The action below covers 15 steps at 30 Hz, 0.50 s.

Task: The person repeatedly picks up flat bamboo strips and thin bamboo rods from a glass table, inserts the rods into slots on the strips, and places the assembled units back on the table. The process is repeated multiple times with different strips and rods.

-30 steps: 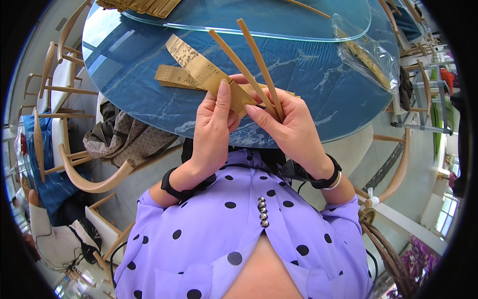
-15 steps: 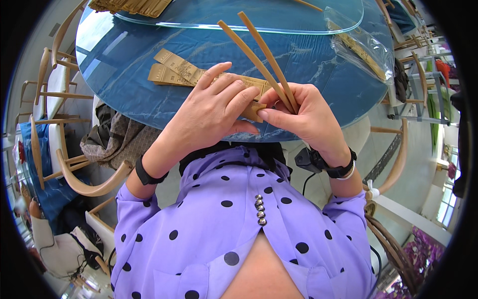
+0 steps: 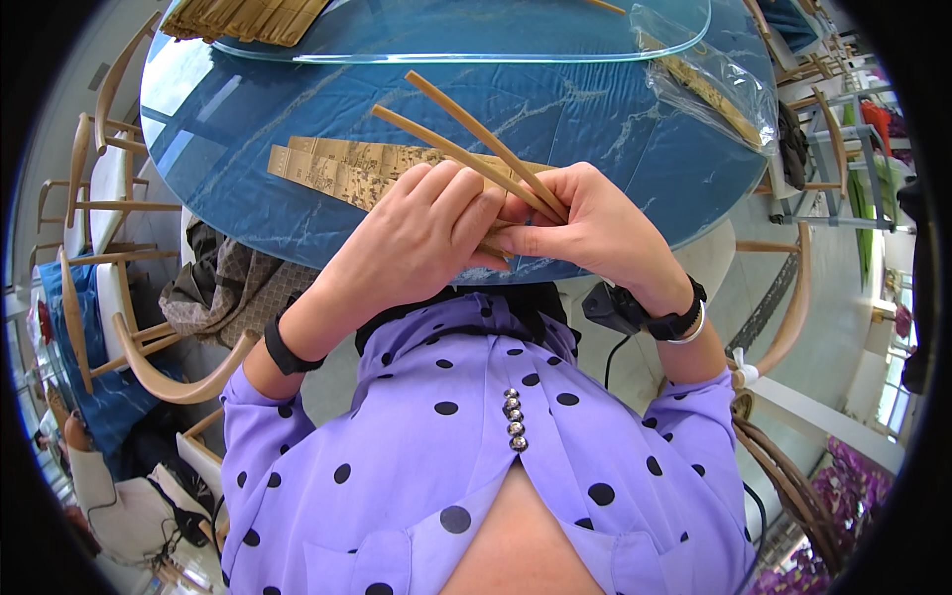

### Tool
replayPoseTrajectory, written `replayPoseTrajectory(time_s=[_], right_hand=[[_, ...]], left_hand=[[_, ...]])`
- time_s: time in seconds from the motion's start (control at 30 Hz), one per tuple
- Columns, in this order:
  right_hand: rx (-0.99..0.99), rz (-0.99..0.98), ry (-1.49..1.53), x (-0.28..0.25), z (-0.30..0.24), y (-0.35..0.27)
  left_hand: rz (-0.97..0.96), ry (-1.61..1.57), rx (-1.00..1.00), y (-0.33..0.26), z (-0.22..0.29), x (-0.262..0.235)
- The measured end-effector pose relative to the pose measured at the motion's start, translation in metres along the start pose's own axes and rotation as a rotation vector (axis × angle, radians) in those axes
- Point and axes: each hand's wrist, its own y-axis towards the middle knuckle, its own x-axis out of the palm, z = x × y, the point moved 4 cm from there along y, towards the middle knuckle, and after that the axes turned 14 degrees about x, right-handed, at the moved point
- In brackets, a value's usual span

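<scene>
Two wooden chopsticks are held near their lower ends in my right hand, and their other ends slant up to the left over the table. The thumb and fingers of that hand are pressed together. Right against it, my left hand is closed with its fingers curled. A bit of brown paper shows between the two hands, pinched there and mostly hidden by the fingers. Printed brown paper chopstick sleeves lie fanned on the blue tabletop just beyond my left hand, partly covered by it.
A raised glass turntable covers the table's far part, with a pile of brown paper sleeves at its left. A clear plastic bag lies at the right. A patterned bag rests by a wooden chair on the left.
The chopsticks have tipped lower and toward the left. My left fingers, spread before, have curled in, and my hands have drawn closer together around the brown paper.
</scene>
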Motion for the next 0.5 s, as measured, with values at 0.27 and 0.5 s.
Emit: replayPoseTrajectory(time_s=[0.27, 0.5], right_hand=[[0.02, 0.135, -0.097, 0.0, -0.005, -0.005], [-0.035, 0.177, -0.154, 0.001, 0.001, 0.001]], left_hand=[[-0.093, 0.086, -0.003, -0.003, 0.001, 0.002], [-0.089, 0.088, -0.002, -0.004, 0.0, 0.003]])
